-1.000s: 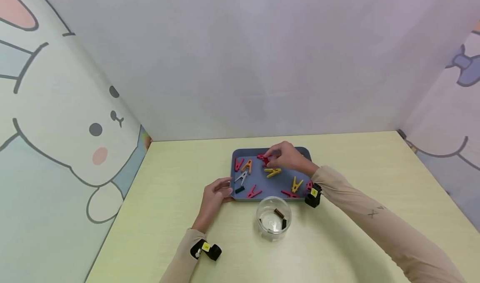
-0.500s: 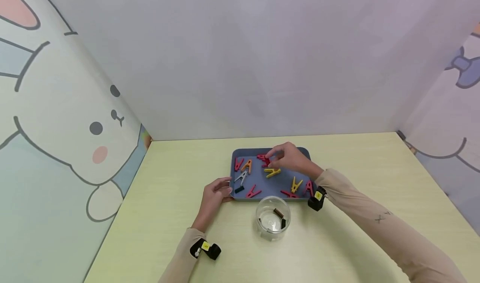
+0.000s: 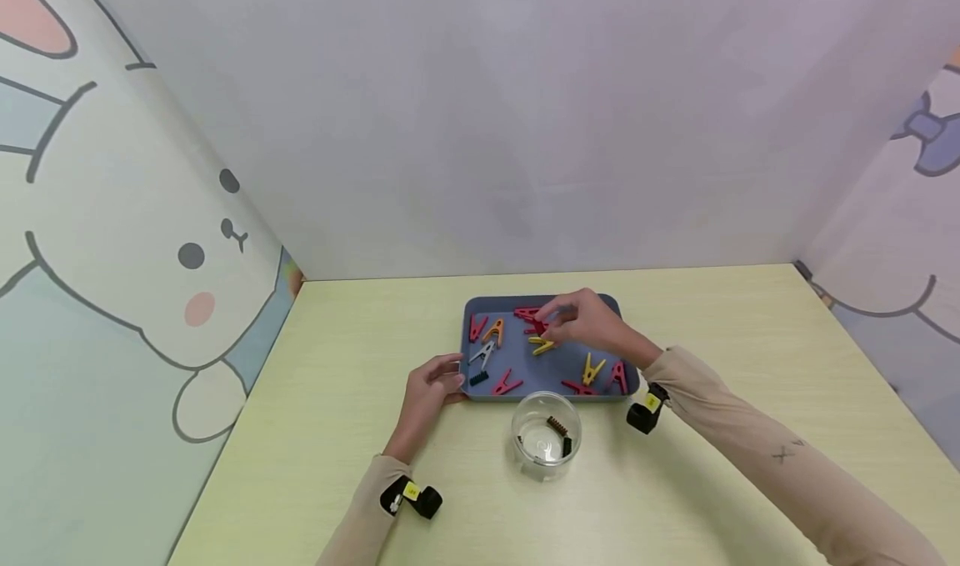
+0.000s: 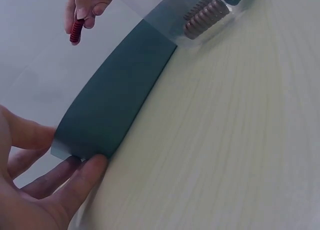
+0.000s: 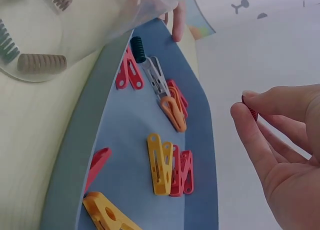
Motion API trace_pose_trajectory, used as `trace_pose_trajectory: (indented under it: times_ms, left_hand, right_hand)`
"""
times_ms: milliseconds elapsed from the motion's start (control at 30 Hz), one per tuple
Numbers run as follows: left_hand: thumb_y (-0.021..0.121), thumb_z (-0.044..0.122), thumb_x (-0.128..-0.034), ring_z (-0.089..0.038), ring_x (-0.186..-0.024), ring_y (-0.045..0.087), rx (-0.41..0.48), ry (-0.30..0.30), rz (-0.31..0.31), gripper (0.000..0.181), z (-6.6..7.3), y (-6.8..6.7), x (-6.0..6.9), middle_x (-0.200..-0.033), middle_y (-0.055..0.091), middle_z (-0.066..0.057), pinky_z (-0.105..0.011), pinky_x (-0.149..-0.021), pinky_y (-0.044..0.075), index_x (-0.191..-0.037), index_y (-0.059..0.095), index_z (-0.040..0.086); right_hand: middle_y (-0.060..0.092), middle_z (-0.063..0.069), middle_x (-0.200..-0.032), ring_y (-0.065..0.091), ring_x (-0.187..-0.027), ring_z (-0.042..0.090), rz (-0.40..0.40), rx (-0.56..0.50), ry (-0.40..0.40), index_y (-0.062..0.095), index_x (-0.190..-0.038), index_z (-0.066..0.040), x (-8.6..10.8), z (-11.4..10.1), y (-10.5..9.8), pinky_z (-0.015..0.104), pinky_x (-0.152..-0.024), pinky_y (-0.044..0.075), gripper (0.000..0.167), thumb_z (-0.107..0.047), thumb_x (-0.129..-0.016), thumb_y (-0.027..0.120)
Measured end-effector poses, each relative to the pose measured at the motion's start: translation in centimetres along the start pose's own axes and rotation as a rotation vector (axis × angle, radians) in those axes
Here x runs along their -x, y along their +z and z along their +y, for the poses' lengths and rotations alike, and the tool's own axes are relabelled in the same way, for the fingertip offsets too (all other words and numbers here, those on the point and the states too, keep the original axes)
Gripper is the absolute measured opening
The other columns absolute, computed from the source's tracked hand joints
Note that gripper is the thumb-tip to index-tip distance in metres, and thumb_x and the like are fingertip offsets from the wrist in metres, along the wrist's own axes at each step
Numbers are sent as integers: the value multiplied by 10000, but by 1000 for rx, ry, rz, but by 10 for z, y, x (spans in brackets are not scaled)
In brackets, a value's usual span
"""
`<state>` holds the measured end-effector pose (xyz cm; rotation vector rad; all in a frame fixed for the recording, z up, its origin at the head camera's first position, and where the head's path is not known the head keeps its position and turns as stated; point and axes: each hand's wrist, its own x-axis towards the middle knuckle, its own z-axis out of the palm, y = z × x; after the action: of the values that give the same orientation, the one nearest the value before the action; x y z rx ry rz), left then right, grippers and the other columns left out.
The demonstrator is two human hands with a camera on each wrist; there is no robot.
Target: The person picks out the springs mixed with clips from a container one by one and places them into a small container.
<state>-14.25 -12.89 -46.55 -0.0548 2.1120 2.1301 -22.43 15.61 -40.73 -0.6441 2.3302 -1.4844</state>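
My right hand [image 3: 588, 320] pinches a small red spring [image 4: 76, 31] between thumb and fingertip, held above the blue tray [image 3: 543, 374]. At the tray's near left corner, my left hand [image 3: 427, 391] grips the wall, with the thumb and fingers on either side of it in the left wrist view. Several plastic clothespins lie in the tray, among them an orange one [image 3: 493, 331], a grey one [image 3: 484, 354] and a yellow one [image 5: 161, 165]. A dark green spring [image 5: 137, 48] lies beside the grey clothespin.
A clear round container [image 3: 547, 469] stands just in front of the tray, holding several springs, including a brown one [image 3: 557, 426]. Both rest on a pale wooden table [image 3: 360, 341]. A light wall [image 3: 525, 174] rises behind the table, with cartoon-printed walls at both sides.
My right hand has drawn slightly right and toward me with the red spring, away from the red clothespins at the back. My left hand stays on the tray corner.
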Motion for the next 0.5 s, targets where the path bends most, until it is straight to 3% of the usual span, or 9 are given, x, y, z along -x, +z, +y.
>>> trace_pose_trajectory:
  times_ms: [233, 500]
  left_hand:
    - [578, -31, -876, -403, -1057, 575, 1, 0, 2, 402, -1, 0, 0, -1201, 553, -296, -515, -820, 531, -1277, 549, -51]
    - [580, -33, -875, -406, -1064, 572, 2, 4, 4, 401, -2, 0, 0, -1200, 554, -296, -510, -819, 533, -1275, 550, -53]
  right_hand:
    - [677, 153, -980, 640, -839, 428, 8, -71, -12, 674, -1079, 1, 10, -1, -1, 559, -763, 527, 250, -46, -834, 698]
    - [661, 167, -997, 673, -793, 289, 7, -137, -55, 680, -1049, -11, 19, -2, -2, 559, -751, 532, 217, -26, -833, 699]
